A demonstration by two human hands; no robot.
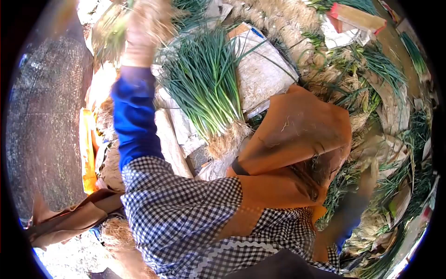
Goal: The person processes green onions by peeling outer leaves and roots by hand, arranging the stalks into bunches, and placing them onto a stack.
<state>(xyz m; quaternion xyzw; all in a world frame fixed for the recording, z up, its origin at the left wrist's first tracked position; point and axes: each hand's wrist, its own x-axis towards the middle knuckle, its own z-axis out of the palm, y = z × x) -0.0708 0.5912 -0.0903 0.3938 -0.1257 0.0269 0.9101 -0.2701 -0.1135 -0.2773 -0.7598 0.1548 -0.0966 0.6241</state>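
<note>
My left hand reaches to the upper left in a blue sleeve and is smeared by motion. A blurred clump of straw-coloured leaves or roots moves with it and appears gripped; the fingers do not show clearly. Beside that forearm lies a bunch of green onions, dark green tops pointing away and tangled pale roots towards me. My right hand, at the lower right, is a blur over loose leaves, its fingers not distinguishable. An orange-brown apron covers my lap over a black-and-white checked garment.
A white sack lies right of the bunch. Dry, pale trimmings and more green onions spread behind and to the right. A cardboard piece with red edges sits at the upper right. A dark, worn surface stands on the left.
</note>
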